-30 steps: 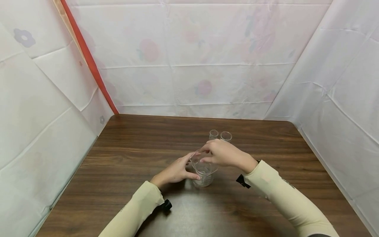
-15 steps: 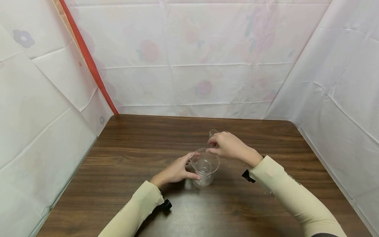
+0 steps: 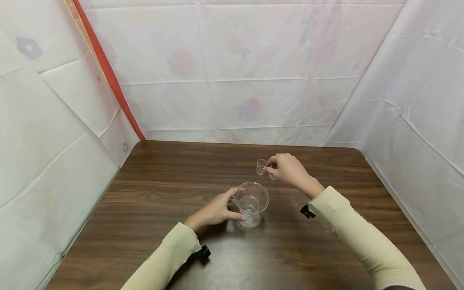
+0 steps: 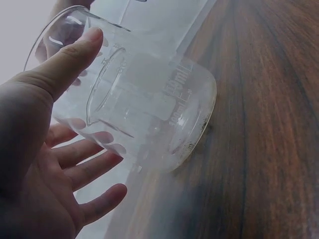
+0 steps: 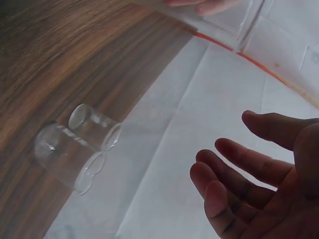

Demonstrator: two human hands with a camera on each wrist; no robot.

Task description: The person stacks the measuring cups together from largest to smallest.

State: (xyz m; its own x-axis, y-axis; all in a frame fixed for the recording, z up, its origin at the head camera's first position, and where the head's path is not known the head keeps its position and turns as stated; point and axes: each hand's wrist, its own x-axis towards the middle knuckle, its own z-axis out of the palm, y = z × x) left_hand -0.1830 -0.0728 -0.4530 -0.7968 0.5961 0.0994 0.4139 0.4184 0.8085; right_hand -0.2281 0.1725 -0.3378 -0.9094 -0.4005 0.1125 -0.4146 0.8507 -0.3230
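Note:
A large clear glass beaker (image 3: 257,193) stands upright on the table in the head view. My left hand (image 3: 217,207) holds its left side, thumb in front and fingers behind. Through its wall a smaller beaker (image 4: 112,84) shows nested inside in the left wrist view; white volume marks are visible. Farther back, a small narrow beaker (image 3: 261,166) stands beside a wider one (image 3: 272,177), which my right hand (image 3: 288,169) partly hides. The right wrist view shows that narrow beaker (image 5: 94,127) and the wider beaker (image 5: 65,157) apart from my right hand (image 5: 254,184), whose loosely bent fingers hold nothing.
The brown wood-grain table (image 3: 163,177) reaches back to a white patterned curtain (image 3: 217,100). More white sheeting hangs at both sides, with a red strip (image 3: 108,68) at the back left corner.
My right hand has moved from over the large beaker back and to the right, to the small beakers. My left hand and the large beaker have stayed in place.

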